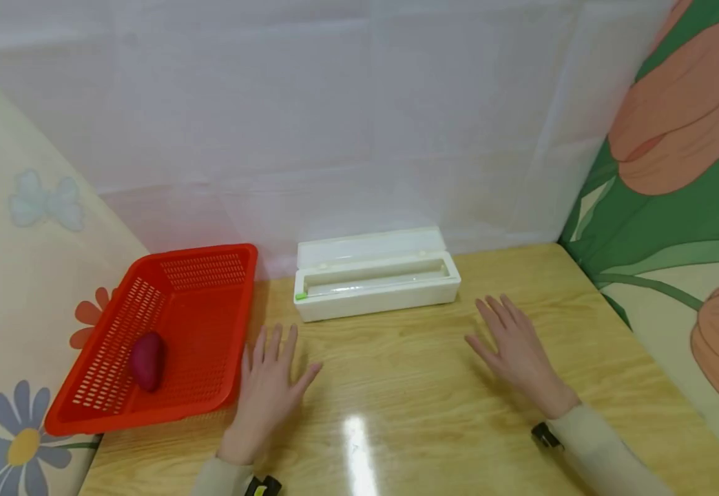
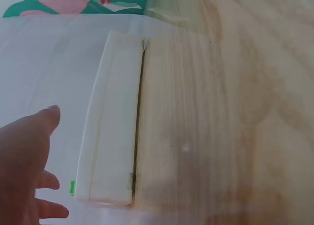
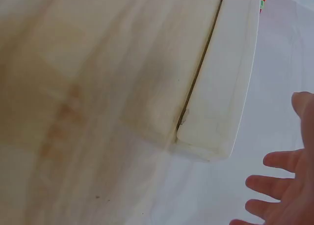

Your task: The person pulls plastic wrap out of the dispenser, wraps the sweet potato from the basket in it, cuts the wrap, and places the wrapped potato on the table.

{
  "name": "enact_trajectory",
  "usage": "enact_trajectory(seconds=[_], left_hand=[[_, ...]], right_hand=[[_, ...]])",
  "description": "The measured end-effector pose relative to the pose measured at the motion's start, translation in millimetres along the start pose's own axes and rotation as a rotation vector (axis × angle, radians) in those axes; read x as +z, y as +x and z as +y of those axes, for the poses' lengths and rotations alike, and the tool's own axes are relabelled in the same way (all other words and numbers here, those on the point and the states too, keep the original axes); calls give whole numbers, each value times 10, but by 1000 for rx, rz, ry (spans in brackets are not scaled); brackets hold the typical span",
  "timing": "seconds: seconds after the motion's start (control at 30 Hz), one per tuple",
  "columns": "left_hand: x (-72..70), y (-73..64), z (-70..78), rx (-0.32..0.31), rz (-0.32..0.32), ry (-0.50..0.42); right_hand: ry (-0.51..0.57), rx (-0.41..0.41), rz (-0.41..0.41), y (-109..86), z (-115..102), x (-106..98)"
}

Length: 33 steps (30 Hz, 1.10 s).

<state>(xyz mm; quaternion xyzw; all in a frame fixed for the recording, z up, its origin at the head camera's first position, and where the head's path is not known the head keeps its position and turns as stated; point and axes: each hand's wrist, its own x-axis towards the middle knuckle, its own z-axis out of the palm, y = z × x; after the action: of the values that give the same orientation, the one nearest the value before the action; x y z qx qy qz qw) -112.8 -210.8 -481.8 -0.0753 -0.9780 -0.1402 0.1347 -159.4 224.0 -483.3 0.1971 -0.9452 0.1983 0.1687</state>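
Note:
My left hand [image 1: 268,389] is spread with straight fingers over the table, close beside the right rim of a red plastic basket [image 1: 211,406]. Inside that basket lies a purple sweet potato [image 1: 147,362], near its left wall. On the other side, my right hand [image 1: 519,351] is held out with its fingers extended and nothing in them. Between and beyond both hands stands a long white cling film dispenser box [image 1: 378,300], its lid [image 1: 372,246] tipped back against the wall. Clear film stretches along its opening, and a small green slider [image 1: 300,296] sits at the left end.
The wood-grain table [image 1: 421,393] carries the basket and the box. A white cloth backdrop [image 1: 359,124] rises behind them. Flower-printed cloth [image 1: 675,227] hangs along the right side, and another printed sheet [image 1: 25,275] borders the left.

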Motion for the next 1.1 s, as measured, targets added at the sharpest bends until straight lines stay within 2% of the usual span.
enact_trajectory(seconds=[0.13, 0.27, 0.4, 0.53, 0.63, 0.7, 0.9, 1.1], left_hand=[[9, 155, -13, 43, 139, -94], [44, 394, -42, 34, 248, -276], [110, 645, -105, -25, 323, -465], [177, 827, -151, -33, 365, -543], [225, 935, -159, -11, 365, -547], [239, 989, -152, -17, 342, -548], [254, 1092, -161, -119, 251, -540], [318, 1154, -174, -139, 186, -503]], right_hand=[[47, -34, 20, 146, 16, 3], [114, -32, 33, 331, 13, -16], [166, -8, 18, 529, 18, -27], [173, 8, -20, 714, 40, -7], [171, 6, -37, 866, 68, 12], [163, -8, -43, 970, 97, 22], [132, -68, -92, 1262, 174, 41], [99, -95, -200, 1529, 261, 87]])
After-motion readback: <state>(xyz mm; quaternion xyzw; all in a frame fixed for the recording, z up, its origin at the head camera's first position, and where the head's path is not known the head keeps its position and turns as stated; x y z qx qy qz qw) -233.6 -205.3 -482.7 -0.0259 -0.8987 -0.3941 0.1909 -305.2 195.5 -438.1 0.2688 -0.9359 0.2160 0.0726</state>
